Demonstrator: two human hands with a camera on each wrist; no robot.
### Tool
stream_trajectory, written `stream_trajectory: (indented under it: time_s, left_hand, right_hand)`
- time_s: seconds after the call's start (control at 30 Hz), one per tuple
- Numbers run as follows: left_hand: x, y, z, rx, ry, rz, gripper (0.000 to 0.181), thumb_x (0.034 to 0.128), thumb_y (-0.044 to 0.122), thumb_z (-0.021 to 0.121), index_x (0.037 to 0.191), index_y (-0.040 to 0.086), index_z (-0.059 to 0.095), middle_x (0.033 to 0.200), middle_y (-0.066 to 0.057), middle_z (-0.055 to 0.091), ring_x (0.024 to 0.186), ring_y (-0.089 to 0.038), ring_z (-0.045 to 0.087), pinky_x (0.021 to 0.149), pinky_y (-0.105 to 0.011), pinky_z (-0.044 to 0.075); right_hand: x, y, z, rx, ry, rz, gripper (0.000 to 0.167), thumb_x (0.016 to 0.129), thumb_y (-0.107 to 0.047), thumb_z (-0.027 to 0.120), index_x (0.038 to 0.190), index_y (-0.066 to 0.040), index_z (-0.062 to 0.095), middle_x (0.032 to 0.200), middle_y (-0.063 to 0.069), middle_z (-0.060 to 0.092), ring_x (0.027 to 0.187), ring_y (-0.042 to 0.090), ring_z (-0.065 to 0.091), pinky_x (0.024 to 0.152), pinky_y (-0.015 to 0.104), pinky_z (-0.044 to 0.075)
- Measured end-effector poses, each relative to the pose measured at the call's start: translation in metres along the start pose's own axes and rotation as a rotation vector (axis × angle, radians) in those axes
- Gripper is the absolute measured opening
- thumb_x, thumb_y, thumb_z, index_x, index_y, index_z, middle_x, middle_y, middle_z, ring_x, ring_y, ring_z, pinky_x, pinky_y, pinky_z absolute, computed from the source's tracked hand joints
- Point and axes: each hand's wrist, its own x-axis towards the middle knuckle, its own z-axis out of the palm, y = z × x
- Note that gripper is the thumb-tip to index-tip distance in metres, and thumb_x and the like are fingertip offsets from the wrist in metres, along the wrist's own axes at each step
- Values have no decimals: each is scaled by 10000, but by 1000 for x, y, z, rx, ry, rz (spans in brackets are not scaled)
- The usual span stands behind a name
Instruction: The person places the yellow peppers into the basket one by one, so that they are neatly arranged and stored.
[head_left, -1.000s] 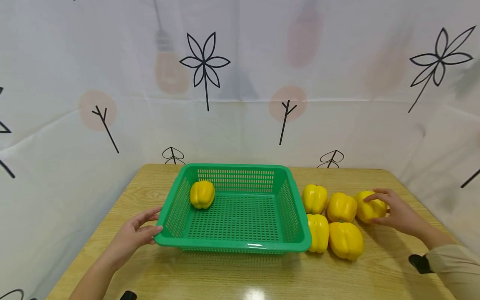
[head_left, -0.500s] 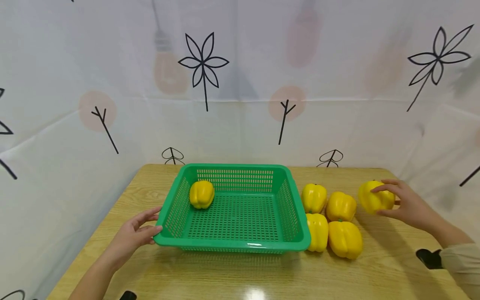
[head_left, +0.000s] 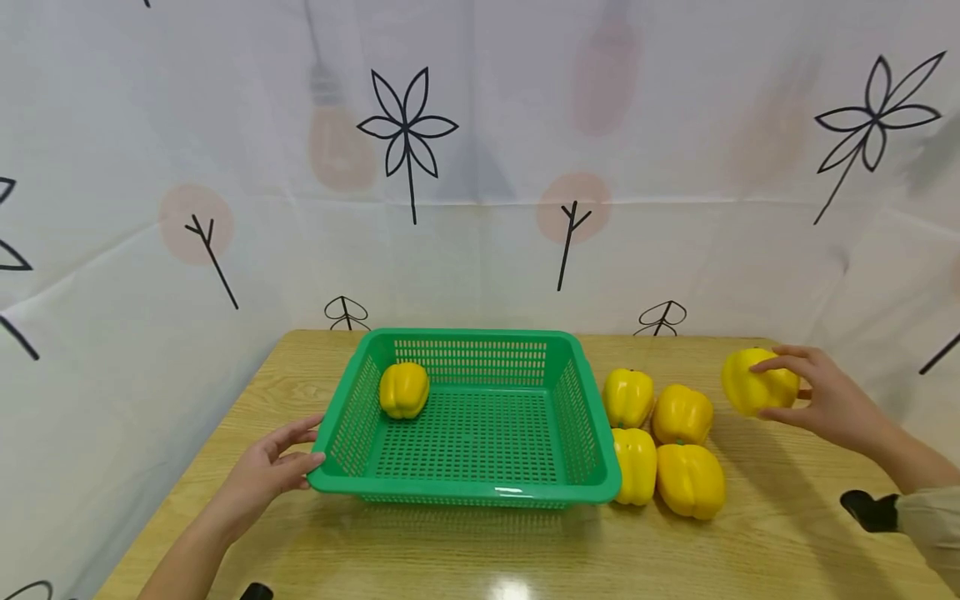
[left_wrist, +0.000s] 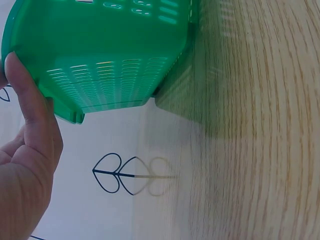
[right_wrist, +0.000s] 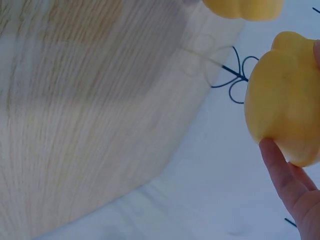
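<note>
My right hand point(head_left: 832, 400) grips a yellow bell pepper point(head_left: 756, 382) and holds it above the table's right side. In the right wrist view, fingertips press against the underside of this bell pepper point(right_wrist: 282, 100). My left hand point(head_left: 266, 467) pinches the left rim of a green plastic basket point(head_left: 465, 489), thumb on the rim near the front corner. The left wrist view has the left hand point(left_wrist: 32, 135) at the rim of the basket point(left_wrist: 110, 45). Inside the basket, a yellow bell pepper point(head_left: 404, 390) lies at the back left.
Several more yellow bell peppers, among them one at the front point(head_left: 691, 481) and one at the back point(head_left: 628, 398), lie grouped right of the basket. The wooden table point(head_left: 420, 550) ends at a patterned white cloth point(head_left: 480, 267) behind.
My right hand has lifted the rightmost bell pepper off the table, moving up and to the right, away from the group. My left hand and the basket have stayed put.
</note>
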Motion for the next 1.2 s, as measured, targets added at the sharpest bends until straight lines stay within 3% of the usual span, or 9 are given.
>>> stream_trajectory:
  time_s: [0.23, 0.43, 0.63, 0.7, 0.87, 0.93, 1.1, 1.2]
  left_hand:
    - [0, 0, -1, 2, -2, 2, 631, 907, 211, 621, 1449, 89, 322, 1351, -183, 354, 972, -177, 586, 758, -381, 505]
    - [0, -1, 0, -5, -3, 10, 626, 909, 205, 618, 1447, 83, 323, 1347, -184, 354, 957, -182, 589, 747, -368, 507]
    - [0, 0, 0, -5, 0, 3, 632, 906, 212, 623, 1447, 83, 322, 1349, -186, 353, 961, -185, 589, 757, -386, 505]
    - [0, 0, 0, -4, 1, -2, 635, 905, 216, 624, 1448, 84, 321, 1351, -187, 353, 965, -185, 588, 761, -392, 504]
    - [0, 1, 0, -1, -1, -2, 637, 906, 214, 622, 1450, 82, 317, 1357, -192, 344, 976, -177, 582, 764, -392, 503]
    - [0, 1, 0, -1, 0, -2, 636, 907, 213, 622, 1450, 85, 317, 1357, -190, 343, 978, -175, 581, 767, -394, 502]
    - [0, 0, 0, 1, 3, -3, 638, 904, 215, 625, 1449, 87, 321, 1353, -185, 350, 972, -180, 583, 765, -396, 502]
    - [0, 0, 0, 0, 3, 1, 634, 904, 211, 624, 1448, 84, 322, 1348, -185, 354, 970, -185, 583, 760, -390, 504]
  right_hand:
    - [4, -9, -3, -1, 11, -17, 516, 616, 35, 835, 1060, 16, 571, 1211, 318, 335, 968, 449, 374, 566, 500, 500]
    - [9, -18, -2, -37, 28, -52, 527, 610, 16, 845, 1069, -21, 590, 1221, 268, 374, 989, 290, 377, 584, 489, 511]
    - [15, -29, -2, -38, 32, -73, 534, 604, 21, 846, 1072, -26, 593, 1229, 270, 382, 988, 342, 384, 591, 508, 505]
    - [16, -32, -2, -34, 36, -81, 538, 598, 22, 849, 1070, -34, 597, 1230, 264, 385, 1025, 256, 389, 593, 509, 505]
    - [21, -37, -1, -32, 42, -97, 550, 596, 18, 852, 1079, -54, 599, 1243, 248, 390, 1034, 231, 394, 607, 512, 506]
    - [23, -40, -1, -34, 42, -103, 552, 597, 20, 850, 1082, -52, 597, 1247, 253, 390, 1008, 316, 399, 607, 510, 507]
    - [28, -48, -1, -29, 43, -115, 547, 597, 20, 851, 1076, -48, 596, 1247, 254, 395, 998, 360, 407, 607, 520, 504]
    - [31, -52, 0, -33, 43, -117, 544, 602, 5, 853, 1078, -60, 600, 1248, 235, 402, 1019, 304, 405, 613, 525, 505]
